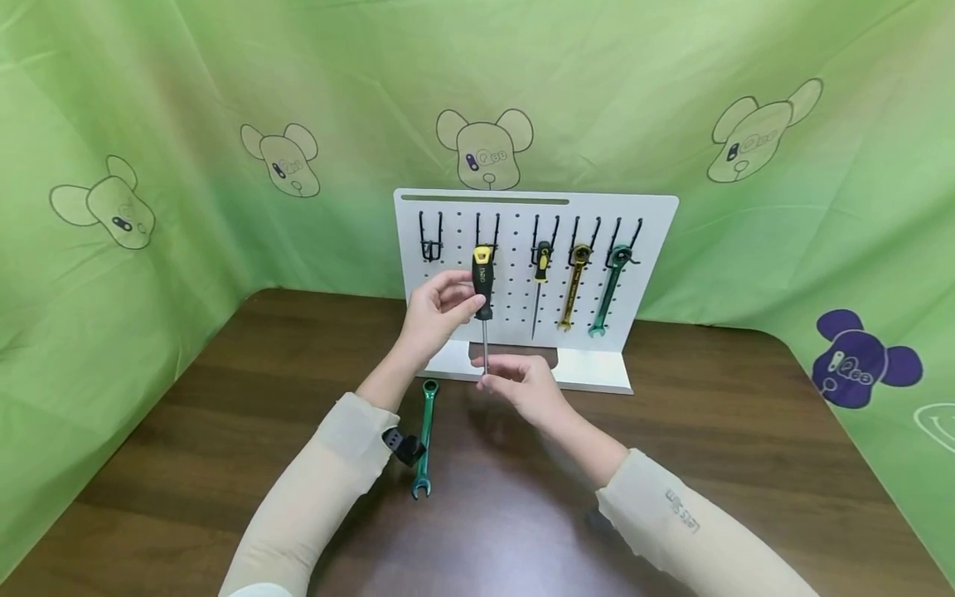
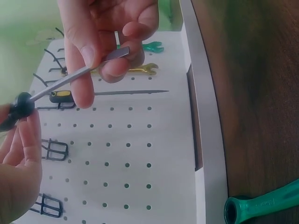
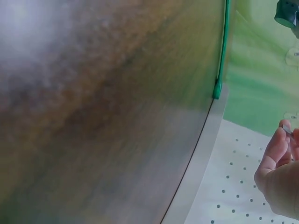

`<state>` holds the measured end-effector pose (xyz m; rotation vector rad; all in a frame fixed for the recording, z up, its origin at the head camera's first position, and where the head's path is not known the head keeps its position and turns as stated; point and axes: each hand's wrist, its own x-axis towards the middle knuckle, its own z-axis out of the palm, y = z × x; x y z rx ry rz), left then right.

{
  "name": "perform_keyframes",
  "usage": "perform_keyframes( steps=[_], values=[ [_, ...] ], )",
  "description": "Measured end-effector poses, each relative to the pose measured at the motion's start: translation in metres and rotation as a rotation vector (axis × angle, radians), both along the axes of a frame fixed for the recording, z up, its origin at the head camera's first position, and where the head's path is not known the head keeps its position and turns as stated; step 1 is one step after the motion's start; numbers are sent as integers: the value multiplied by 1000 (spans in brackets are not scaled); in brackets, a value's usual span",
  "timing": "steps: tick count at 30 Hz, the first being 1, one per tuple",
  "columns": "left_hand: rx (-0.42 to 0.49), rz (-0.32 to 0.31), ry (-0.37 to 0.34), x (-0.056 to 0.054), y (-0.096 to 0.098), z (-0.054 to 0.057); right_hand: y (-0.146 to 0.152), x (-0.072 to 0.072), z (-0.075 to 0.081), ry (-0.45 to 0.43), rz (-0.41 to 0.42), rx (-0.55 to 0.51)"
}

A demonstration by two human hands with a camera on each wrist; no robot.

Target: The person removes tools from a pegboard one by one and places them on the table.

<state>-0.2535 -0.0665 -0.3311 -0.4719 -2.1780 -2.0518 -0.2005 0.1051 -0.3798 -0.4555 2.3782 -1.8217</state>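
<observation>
A flat-blade screwdriver (image 1: 483, 282) with a black and yellow handle hangs upright in the air before the white pegboard, its tip downward. My left hand (image 1: 442, 311) pinches the handle between thumb and fingers. Lower down, my right hand (image 1: 525, 388) pinches the shaft close to the tip; the left wrist view shows the flat blade (image 2: 117, 53) poking out past the right thumb. Behind the handle is a black double hook (image 1: 487, 232), partly hidden. On the table, a green wrench (image 1: 427, 439) lies beside my left wrist, partly covered by the wrist camera.
The pegboard (image 1: 515, 290) stands at the table's back. On its right hooks hang a small screwdriver (image 1: 542, 264), a gold wrench (image 1: 573, 290) and a green wrench (image 1: 610, 290). A black hook (image 1: 430, 249) at far left bears nothing. Green cloth (image 1: 358, 83) surrounds the brown table (image 1: 671, 464).
</observation>
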Motion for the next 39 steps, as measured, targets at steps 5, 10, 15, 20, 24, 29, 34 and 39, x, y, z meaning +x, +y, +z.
perform_keyframes(
  steps=[5,10,15,20,24,29,34,39],
  values=[
    [-33,-19,5,4,-2,1,1,4,-1,18,37,16],
    [-64,-47,7,13,-6,2,2,8,-5,20,73,-1],
    [-73,-73,14,21,-11,2,1,13,-9,33,136,-19],
    [-57,-92,38,25,-15,1,1,19,-9,39,184,-14],
    [-55,-104,24,27,-18,0,2,24,-8,40,216,-8],
    [-71,-111,17,30,-20,0,3,31,-11,40,248,-11],
    [-103,-141,26,35,-23,0,6,37,-14,24,282,-19],
    [-125,-173,24,35,-25,-3,9,42,-16,-4,301,-25]
  ],
)
